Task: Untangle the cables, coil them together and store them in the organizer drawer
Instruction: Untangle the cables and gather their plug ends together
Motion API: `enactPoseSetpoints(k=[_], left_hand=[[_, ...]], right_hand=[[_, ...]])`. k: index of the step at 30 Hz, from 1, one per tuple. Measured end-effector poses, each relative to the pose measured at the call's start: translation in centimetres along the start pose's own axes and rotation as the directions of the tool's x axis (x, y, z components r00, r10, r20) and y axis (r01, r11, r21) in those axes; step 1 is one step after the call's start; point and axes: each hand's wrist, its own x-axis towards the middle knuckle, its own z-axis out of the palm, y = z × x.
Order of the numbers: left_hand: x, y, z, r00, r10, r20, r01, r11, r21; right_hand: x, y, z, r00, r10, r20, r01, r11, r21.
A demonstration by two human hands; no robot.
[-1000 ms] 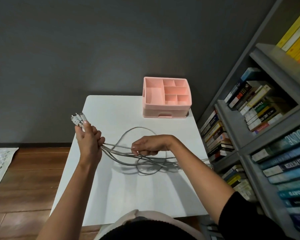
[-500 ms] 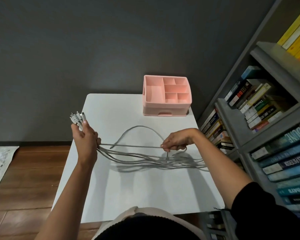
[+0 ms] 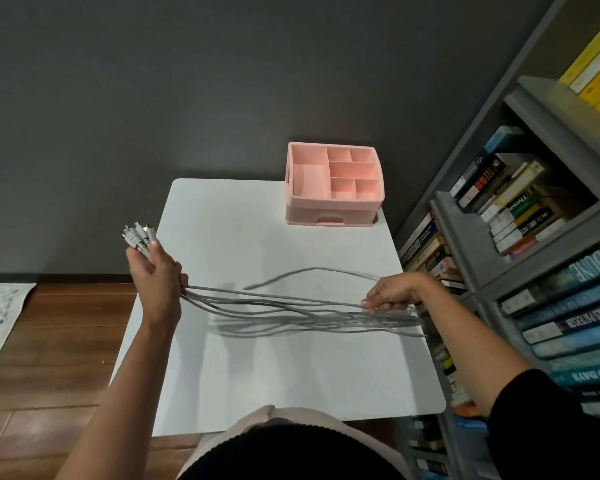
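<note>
A person's left hand [image 3: 158, 275] grips the cables [image 3: 274, 306] by their plugs while the right hand [image 3: 392, 294] pinches one strand, the bundle stretched left-to-right across the table [image 3: 291, 375].

A white table [image 3: 257, 375] carries a pink organizer [image 3: 333, 209] at its far right corner; grey cables [image 3: 326, 320] trail across its middle

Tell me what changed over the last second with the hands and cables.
The right hand slid rightward along the thin grey cables, from mid-table to the right edge of the white table, drawing the loops into near-straight strands. The left hand kept gripping the plug ends; the pink plastic organizer stayed put, drawer shut.
</note>
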Motion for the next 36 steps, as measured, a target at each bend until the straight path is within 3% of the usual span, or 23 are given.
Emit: enactPoseSetpoints(k=[5, 10, 14, 21, 24, 26, 30, 33, 36], left_hand=[[-0.7, 0.0, 1.1, 0.996, 0.000, 0.091, -0.006, 0.997, 0.073], [-1.1, 0.7, 2.3, 0.968, 0.018, 0.251, -0.036, 0.997, 0.066], [-1.4, 0.7, 3.3, 0.918, 0.007, 0.396, -0.102, 0.970, 0.220], [-3.6, 0.7, 5.9, 0.675, -0.244, 0.696, -0.058, 0.923, 0.380], [-4.4, 0.4, 6.2, 0.504, -0.387, 0.772, -0.007, 0.892, 0.452], [-4.5, 0.4, 6.1, 0.444, -0.404, 0.800, -0.053, 0.879, 0.474], [-2.6, 0.7, 5.1, 0.479, -0.292, 0.828, -0.389, 0.774, 0.499], [-1.2, 0.2, 3.7, 0.508, -0.255, 0.823, -0.433, 0.750, 0.500], [-1.1, -0.4, 2.7, 0.492, -0.267, 0.828, -0.442, 0.744, 0.502]], right_hand=[[1.2, -0.5, 1.8, 0.971, -0.024, -0.237, -0.037, 0.968, -0.248], [2.0, -2.6, 3.8, 0.958, -0.057, -0.282, -0.009, 0.974, -0.225], [0.4, -4.5, 2.9, 0.954, -0.172, -0.247, 0.143, 0.981, -0.130], [-2.2, -8.7, 2.1, 0.874, -0.478, -0.085, 0.485, 0.858, 0.168], [-2.6, -9.8, 2.0, 0.824, -0.554, -0.117, 0.566, 0.796, 0.215], [-2.6, -9.7, 1.9, 0.818, -0.564, -0.114, 0.575, 0.788, 0.221], [-2.5, -7.7, 1.3, 0.872, -0.488, -0.031, 0.486, 0.858, 0.165], [-2.6, -6.0, 0.4, 0.919, -0.394, -0.025, 0.393, 0.904, 0.166], [-2.7, -5.1, 0.1, 0.942, -0.336, -0.002, 0.331, 0.928, 0.171]])
